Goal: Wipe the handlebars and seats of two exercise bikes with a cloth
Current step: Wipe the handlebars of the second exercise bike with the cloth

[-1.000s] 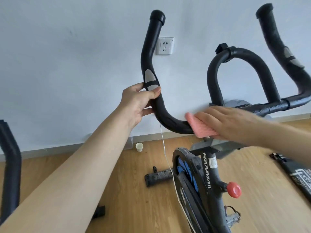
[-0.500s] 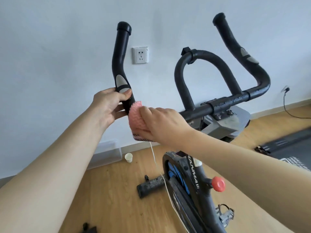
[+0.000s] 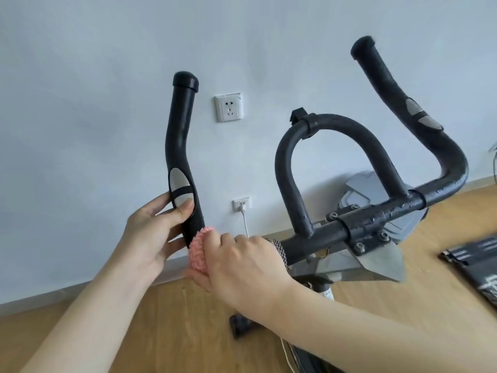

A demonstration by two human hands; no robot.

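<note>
A black exercise-bike handlebar [image 3: 317, 238] fills the view, with a left horn [image 3: 181, 135], a centre loop [image 3: 330, 127] and a right horn [image 3: 398, 103]. My left hand [image 3: 153, 230] grips the left horn just below its silver sensor pad, thumb on the pad. My right hand [image 3: 242, 262] is closed on a pink fuzzy cloth [image 3: 199, 249], wrapped around the lower bend of the left horn, right beside my left hand. The seat is out of view.
A white wall stands close behind, with two sockets [image 3: 228, 107]; a white cable [image 3: 245, 222] hangs from the lower one. Wooden floor lies below. A black mat [image 3: 476, 259] lies at the right. The bike's grey console bracket [image 3: 376, 257] sits under the bar.
My right hand slid the cloth leftward along the bar to the bend beside my left hand and stays there. The camera has come closer and tilted up.
</note>
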